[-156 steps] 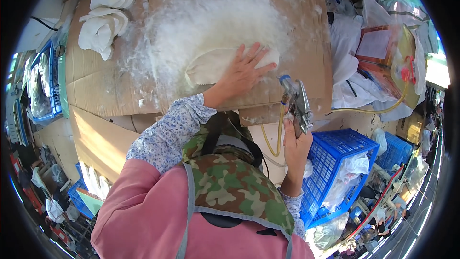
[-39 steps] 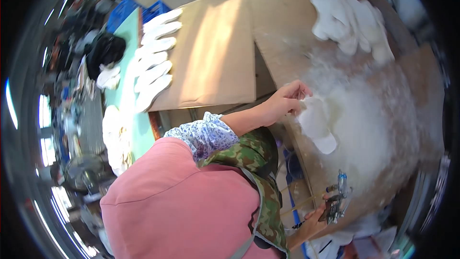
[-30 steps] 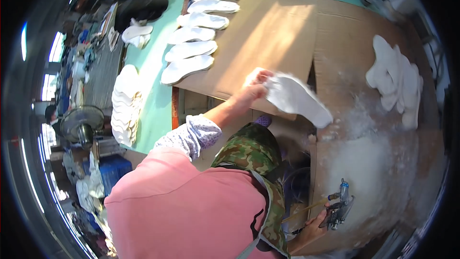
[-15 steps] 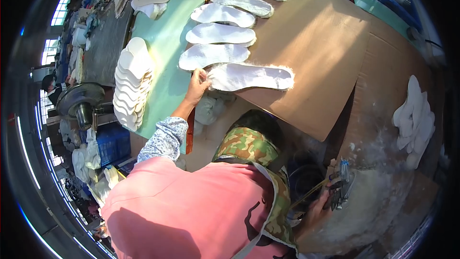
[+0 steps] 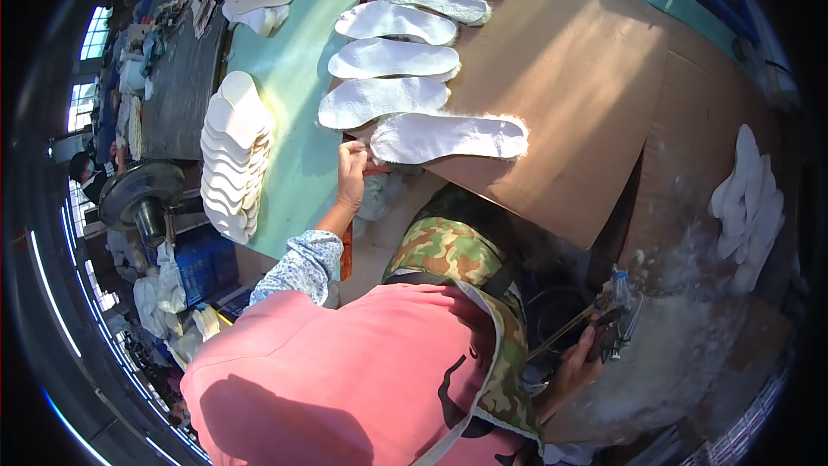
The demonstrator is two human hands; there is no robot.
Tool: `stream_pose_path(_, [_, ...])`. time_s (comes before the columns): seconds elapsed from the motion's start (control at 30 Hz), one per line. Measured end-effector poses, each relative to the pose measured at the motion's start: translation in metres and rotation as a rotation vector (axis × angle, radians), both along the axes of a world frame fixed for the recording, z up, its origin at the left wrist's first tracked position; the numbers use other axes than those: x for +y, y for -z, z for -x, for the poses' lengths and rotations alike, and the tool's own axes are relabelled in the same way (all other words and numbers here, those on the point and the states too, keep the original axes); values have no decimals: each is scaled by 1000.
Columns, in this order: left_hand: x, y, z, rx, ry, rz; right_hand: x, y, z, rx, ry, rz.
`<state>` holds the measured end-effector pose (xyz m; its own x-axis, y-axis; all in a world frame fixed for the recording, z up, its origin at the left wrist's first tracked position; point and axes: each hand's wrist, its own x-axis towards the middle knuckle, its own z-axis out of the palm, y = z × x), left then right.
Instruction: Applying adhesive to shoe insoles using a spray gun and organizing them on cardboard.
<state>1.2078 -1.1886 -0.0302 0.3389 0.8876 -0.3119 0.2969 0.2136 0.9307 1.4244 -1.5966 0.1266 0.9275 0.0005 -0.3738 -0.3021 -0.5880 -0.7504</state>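
Note:
White fleecy insoles (image 5: pixel 392 102) lie in a column across the edge between the green and brown table surfaces. The nearest fleecy insole (image 5: pixel 453 136) sticks out to the right, its rim fuzzy. At that insole's left end is my left hand (image 5: pixel 350 177), fingers curled together close by its fuzzy edge; what they pinch, if anything, is hidden. Low on the right, my right hand (image 5: pixel 580 368) is wrapped round a metal spray gun (image 5: pixel 614 324) with a thin hose, held over a whitish, dusty surface.
A fanned stack of cream insoles (image 5: pixel 233 155) stands on the green tabletop (image 5: pixel 297 78) to the left. More white pieces (image 5: pixel 749 211) lie in a pile at the far right. A dark round fan-like device (image 5: pixel 142 194) and blue crates (image 5: pixel 205 261) are on the left.
My left hand has drawn slightly left and down from the nearest insole's edge, which it was touching. The right hand with the spray gun has shifted slightly. The view has moved a little.

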Motion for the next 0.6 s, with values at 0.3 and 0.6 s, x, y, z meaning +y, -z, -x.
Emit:
stream_pose_path(0.3, [-9, 7, -25, -33, -269, -74, -32, 12, 3, -37, 115, -151])
stream_pose_path(0.6, [-116, -52, -290, -290, 727, -188, -90, 16, -6, -142, 271, -166])
